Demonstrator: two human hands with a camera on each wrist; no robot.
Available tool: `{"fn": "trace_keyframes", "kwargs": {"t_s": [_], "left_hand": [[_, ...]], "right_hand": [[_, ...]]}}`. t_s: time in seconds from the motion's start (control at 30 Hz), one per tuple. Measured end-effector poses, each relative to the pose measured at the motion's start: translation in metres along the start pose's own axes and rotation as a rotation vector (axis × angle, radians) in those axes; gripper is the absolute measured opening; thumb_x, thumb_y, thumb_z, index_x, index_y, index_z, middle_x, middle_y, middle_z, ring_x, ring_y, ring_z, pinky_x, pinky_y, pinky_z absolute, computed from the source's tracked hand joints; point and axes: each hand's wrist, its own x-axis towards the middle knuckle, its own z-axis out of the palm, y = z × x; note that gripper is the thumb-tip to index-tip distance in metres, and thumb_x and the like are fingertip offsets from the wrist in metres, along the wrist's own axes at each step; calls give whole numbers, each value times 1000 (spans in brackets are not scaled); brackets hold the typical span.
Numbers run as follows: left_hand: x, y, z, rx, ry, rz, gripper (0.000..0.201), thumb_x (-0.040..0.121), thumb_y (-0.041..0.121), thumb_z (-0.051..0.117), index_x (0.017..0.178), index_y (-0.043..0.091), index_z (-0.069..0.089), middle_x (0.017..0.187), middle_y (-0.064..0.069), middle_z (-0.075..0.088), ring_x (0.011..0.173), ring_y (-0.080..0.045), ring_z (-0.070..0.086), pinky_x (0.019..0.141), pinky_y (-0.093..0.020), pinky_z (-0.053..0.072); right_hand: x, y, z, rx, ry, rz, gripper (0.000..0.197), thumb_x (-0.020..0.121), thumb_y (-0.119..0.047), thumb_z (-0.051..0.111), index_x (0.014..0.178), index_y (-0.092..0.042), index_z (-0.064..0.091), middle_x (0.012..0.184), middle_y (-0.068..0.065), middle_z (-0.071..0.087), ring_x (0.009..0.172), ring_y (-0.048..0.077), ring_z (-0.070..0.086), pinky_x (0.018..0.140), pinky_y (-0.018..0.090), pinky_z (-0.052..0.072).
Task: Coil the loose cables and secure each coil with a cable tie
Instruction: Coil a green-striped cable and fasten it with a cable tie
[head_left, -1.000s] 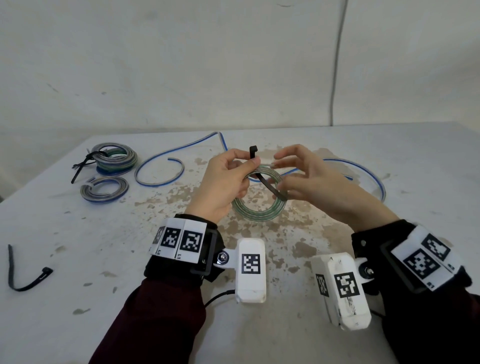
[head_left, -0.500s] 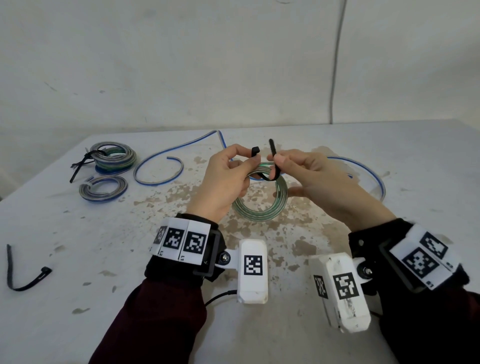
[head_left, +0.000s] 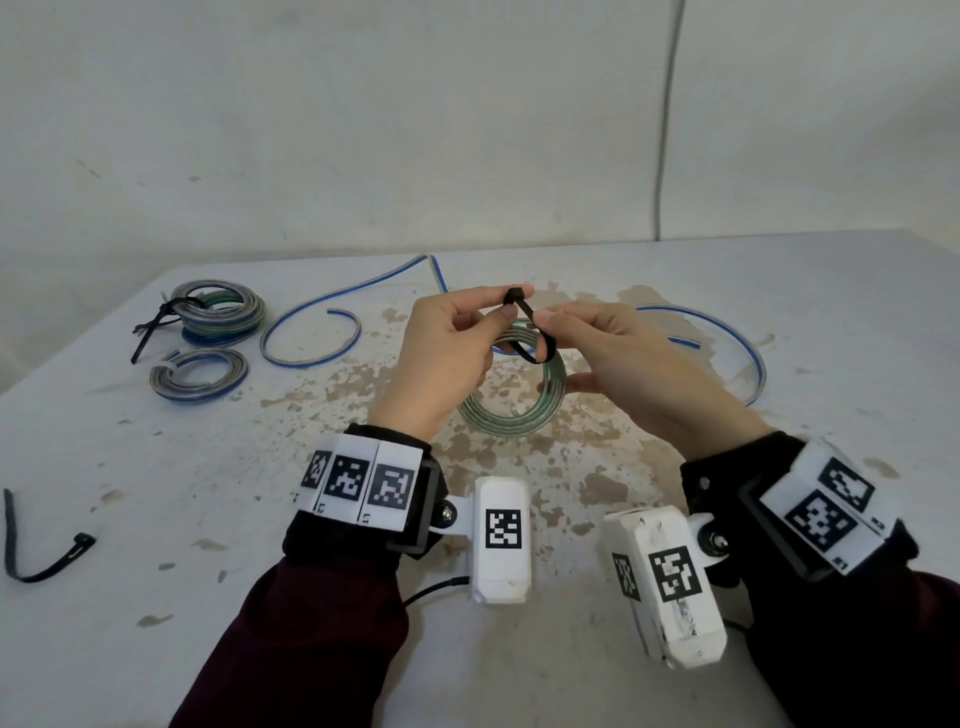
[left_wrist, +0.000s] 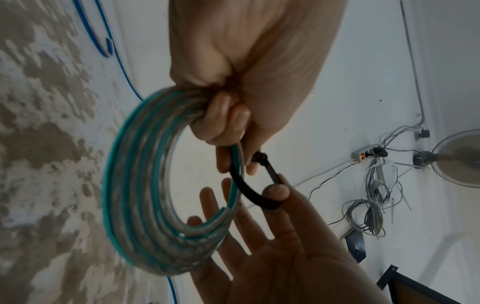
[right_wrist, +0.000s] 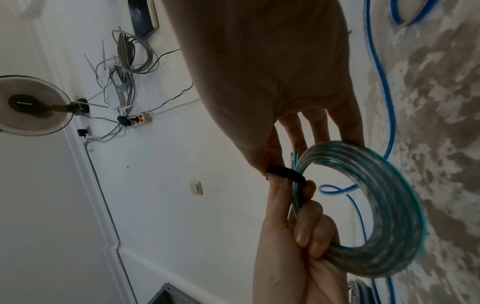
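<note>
left hand: fingers curled, gripping | right hand: apparently pinching

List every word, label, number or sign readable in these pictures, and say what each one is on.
"L1": on the left wristband, under a square black-and-white marker.
"L2": same band, under the next marker; small, likely but not certain.
A mark on the right wristband: too small to read.
Markers on both wrist cameras are patterns, not text.
Nothing readable on the green coil, the cable tie, the table or the wall.
</note>
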Motion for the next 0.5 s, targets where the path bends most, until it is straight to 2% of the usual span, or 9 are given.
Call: {"fn": "trace_keyframes", "kwargs": {"t_s": [0.07,0.1,0.13,0.2,0.27,0.37,0.43,0.5], "left_hand": [[-1,2,-1,38,-2,21,23,94,8,56,109,16,71,52,-2,47,36,-9,25,39,-17,24],[-2,3,0,65,-4,39,23,94,7,56,109,14,71,48,6,50,34,-5,30,39,-13,26],[-3,5,1,92,-12,59,23,94,6,56,109,12,71,46,13,51,33,-2,36,40,-10,28],[-6,8,5,144,-54,88,22,93,4,56,107,14,70,44,15,53,34,0,43,41,-7,29],[-7,9,7,159,-81,76,24,93,3,56,106,19,69,42,14,52,33,-1,43,40,-9,28],[-4,8,2,122,-94,-5,22,93,5,57,106,16,71,45,8,51,32,-3,33,39,-13,26],[-5,7,-1,114,-139,-42,22,93,5,57,102,20,72,50,0,50,35,-6,28,39,-16,25],[-7,9,-1,127,-187,-54,23,93,6,57,99,23,72,51,-1,50,36,-7,27,38,-17,24]], "right_hand": [[0,1,1,9,-4,-4,38,98,-25,48,65,-10,60,94,14,65,84,16,55,73,30,55],[1,2,2,12,4,-8,39,98,-25,48,65,-9,60,95,15,66,85,18,57,74,30,54],[2,3,2,19,23,-13,39,98,-25,48,66,-6,61,94,14,67,87,21,60,76,31,55],[5,6,2,57,78,-16,38,98,-24,48,81,6,64,90,9,69,93,25,66,81,37,56],[8,7,0,89,102,-11,34,97,-23,51,91,6,65,88,11,69,90,26,68,78,40,57],[8,9,-2,87,148,-9,20,91,-28,61,88,-8,62,92,5,66,86,15,67,71,32,57],[10,12,-6,54,158,7,17,89,-29,64,94,-13,66,102,4,67,92,15,66,77,33,58],[11,11,-8,61,135,36,14,89,-24,63,96,-13,68,103,7,68,96,19,66,84,37,55]]}}
